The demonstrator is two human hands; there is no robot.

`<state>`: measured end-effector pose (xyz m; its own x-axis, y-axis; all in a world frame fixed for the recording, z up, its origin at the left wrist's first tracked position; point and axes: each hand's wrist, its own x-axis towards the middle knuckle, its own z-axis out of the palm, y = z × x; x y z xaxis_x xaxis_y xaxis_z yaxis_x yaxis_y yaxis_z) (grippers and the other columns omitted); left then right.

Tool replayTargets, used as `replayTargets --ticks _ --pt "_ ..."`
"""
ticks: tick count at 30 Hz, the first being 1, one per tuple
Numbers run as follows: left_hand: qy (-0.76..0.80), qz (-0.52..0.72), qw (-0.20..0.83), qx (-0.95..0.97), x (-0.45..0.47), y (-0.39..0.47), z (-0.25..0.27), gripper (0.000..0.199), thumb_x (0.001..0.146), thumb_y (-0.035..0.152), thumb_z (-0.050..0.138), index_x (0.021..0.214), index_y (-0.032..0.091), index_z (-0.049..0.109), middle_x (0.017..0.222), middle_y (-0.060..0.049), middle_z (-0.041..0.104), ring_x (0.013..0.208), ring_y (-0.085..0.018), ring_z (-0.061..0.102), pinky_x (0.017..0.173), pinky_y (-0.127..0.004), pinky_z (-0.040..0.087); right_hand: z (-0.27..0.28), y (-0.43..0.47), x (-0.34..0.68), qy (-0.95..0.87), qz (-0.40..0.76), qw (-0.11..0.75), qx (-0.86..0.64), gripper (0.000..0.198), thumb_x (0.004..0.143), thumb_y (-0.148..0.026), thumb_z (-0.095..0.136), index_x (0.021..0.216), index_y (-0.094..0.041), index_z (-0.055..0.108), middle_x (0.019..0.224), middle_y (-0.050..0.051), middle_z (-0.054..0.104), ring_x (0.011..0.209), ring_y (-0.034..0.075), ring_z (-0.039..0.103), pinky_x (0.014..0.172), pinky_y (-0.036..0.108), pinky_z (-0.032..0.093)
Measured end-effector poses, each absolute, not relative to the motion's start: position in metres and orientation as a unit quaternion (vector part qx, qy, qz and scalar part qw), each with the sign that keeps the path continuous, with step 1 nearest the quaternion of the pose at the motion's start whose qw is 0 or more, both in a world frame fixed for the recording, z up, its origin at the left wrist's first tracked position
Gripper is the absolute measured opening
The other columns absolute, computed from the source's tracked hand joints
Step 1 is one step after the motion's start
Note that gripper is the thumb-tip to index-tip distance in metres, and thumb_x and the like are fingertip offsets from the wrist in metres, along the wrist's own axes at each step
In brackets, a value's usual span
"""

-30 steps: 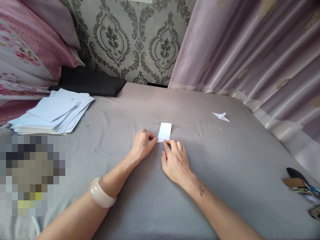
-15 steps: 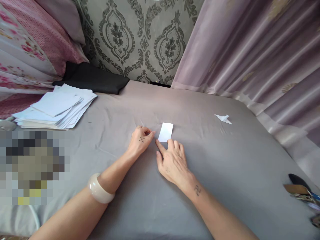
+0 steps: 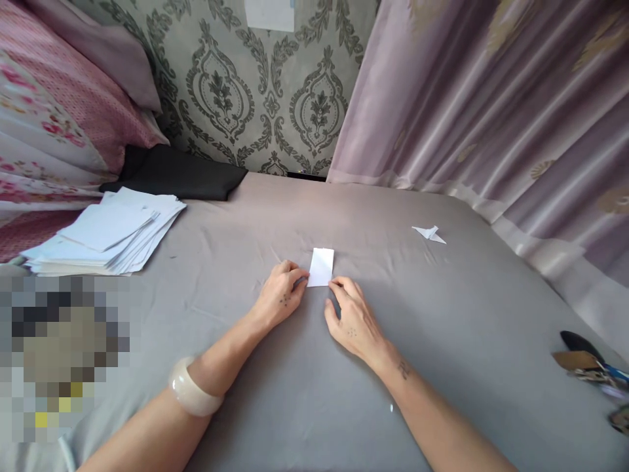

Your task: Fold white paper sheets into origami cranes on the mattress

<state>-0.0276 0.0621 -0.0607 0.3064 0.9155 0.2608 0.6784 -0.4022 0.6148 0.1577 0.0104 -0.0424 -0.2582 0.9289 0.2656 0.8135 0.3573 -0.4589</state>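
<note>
A small folded white paper (image 3: 321, 268) lies flat on the grey cloth (image 3: 275, 406) in front of me. My left hand (image 3: 284, 290) is at the paper's left side, thumb and index finger pinched together on its lower left edge. At the lower right corner, my right hand (image 3: 354, 316) rests with the index fingertip touching the paper. Its thumb is held apart from the index finger, and nothing sits between them.
A folded white paper figure with pointed wings (image 3: 430, 234) lies to the right. At the left is a stack of white sheets (image 3: 105, 229), with a black folded item (image 3: 181, 173) behind it. Several small items, including a brown one (image 3: 574, 360), lie at the right edge.
My right hand has slid right along the paper's bottom edge to its lower right corner. My left hand has moved in against the left edge. The camera view has shifted slightly.
</note>
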Motion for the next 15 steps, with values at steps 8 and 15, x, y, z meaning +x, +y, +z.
replayTargets --ticks 8,15 --pt "0.493 0.303 0.224 0.784 -0.025 0.06 -0.052 0.033 0.09 0.013 0.041 0.102 0.018 0.071 0.098 -0.01 0.061 0.09 -0.019 0.061 0.085 -0.033 0.051 -0.046 0.009 0.162 -0.755 0.143 0.298 -0.566 0.046 0.082 -0.012 0.047 0.128 -0.013 0.045 0.122 0.015 0.054 0.11 0.024 0.054 0.097 0.042 0.048" --pt "0.388 0.308 0.229 0.838 -0.014 0.052 -0.051 0.036 0.094 0.014 0.035 0.117 0.02 0.061 0.12 -0.011 0.061 0.109 -0.022 0.056 0.095 -0.038 0.047 -0.049 0.013 0.16 -0.722 0.151 0.333 -0.588 0.048 0.084 -0.022 0.056 0.13 -0.017 0.044 0.117 0.013 0.059 0.101 0.023 0.058 0.089 0.04 0.051"
